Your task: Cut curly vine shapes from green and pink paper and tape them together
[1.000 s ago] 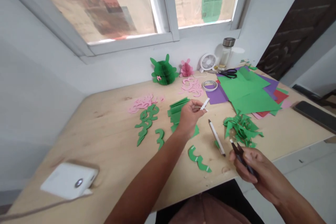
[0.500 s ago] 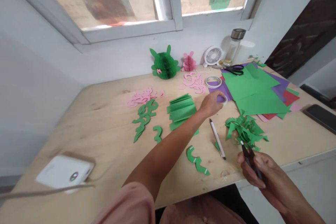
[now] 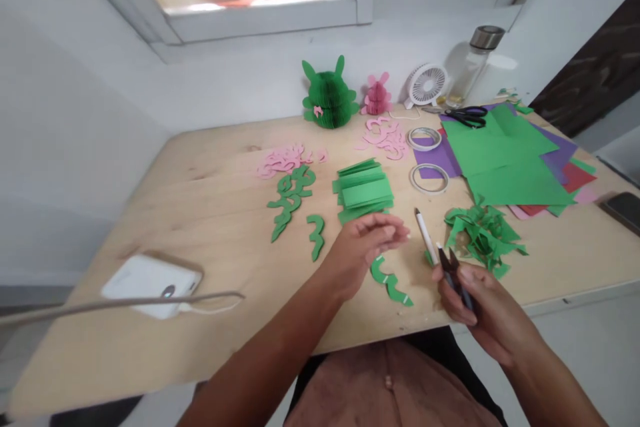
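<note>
My left hand (image 3: pixel 367 247) is above the near side of the table, fingers pinched together, with a tiny white bit of tape (image 3: pixel 409 235) at the fingertips. Below it lies a wavy green paper strip (image 3: pixel 393 283) with short white tape pieces on it. My right hand (image 3: pixel 473 293) grips a dark two-pronged tool (image 3: pixel 453 273), like small snips or tweezers; its tips are apart and one looks white. A white pen (image 3: pixel 425 233) lies just beyond the tool. Two tape rolls, the nearer tape roll (image 3: pixel 430 165) and the farther tape roll (image 3: pixel 425 130), lie flat farther back.
Folded green paper (image 3: pixel 367 193), wavy green cutouts (image 3: pixel 295 190), pink cutouts (image 3: pixel 285 160) and green scraps (image 3: pixel 483 233) lie around. Coloured sheets (image 3: pixel 510 173) with black scissors (image 3: pixel 467 115) are at right. Behind stand a green paper figure (image 3: pixel 331 103), fan (image 3: pixel 427 85) and bottle (image 3: pixel 473 70). A white power bank (image 3: pixel 150 283) is at left.
My left hand has come back from the near tape roll toward me, leaving the roll flat on the table. My right hand has moved left with its tool. The camera view has shifted downward.
</note>
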`<state>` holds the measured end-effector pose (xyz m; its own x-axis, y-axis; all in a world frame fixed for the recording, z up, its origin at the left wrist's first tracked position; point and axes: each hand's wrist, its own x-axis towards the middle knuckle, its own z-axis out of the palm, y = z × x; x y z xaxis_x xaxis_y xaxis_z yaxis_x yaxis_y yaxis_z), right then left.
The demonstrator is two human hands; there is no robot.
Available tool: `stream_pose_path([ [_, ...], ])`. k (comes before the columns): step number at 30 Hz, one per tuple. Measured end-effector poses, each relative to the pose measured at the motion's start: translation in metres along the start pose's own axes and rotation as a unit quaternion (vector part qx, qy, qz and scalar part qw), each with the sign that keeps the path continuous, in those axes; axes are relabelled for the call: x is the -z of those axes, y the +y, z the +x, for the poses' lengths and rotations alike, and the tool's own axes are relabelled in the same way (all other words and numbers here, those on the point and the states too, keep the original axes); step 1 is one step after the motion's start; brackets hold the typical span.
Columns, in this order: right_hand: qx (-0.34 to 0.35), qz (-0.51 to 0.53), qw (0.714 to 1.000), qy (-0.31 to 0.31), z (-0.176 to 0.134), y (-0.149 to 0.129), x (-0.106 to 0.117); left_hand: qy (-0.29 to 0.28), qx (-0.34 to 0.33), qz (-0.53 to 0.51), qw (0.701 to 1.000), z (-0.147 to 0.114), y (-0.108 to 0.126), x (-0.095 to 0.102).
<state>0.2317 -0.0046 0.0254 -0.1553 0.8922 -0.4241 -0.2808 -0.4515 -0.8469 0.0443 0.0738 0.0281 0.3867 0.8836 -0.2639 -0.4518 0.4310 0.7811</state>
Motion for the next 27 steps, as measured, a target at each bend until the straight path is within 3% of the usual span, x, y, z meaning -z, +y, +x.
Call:
stream_pose_path([
  [5, -0.022, -0.008, 1.000, -0.018, 0.007, 0.009, -0.026, 0.081, -0.033, -0.019, 0.996, -0.041, -0.015, 0.011],
  [14, -0.039, -0.030, 0.998, -0.032, 0.000, 0.019, -0.047, 0.100, -0.044, -0.012, 0.994, -0.058, -0.029, 0.018],
  [19, -0.011, -0.104, 0.994, -0.036, -0.006, 0.024, -0.046, 0.111, -0.079, 0.097, 0.986, -0.069, -0.030, 0.019],
  [24, 0.020, -0.236, 0.971, -0.041, -0.016, 0.027, -0.044, 0.129, -0.109, 0.201, 0.965, -0.087, -0.032, 0.025],
  [27, 0.031, -0.274, 0.960, -0.045, -0.020, 0.027, -0.045, 0.128, -0.095, 0.205, 0.966, -0.094, -0.034, 0.027],
])
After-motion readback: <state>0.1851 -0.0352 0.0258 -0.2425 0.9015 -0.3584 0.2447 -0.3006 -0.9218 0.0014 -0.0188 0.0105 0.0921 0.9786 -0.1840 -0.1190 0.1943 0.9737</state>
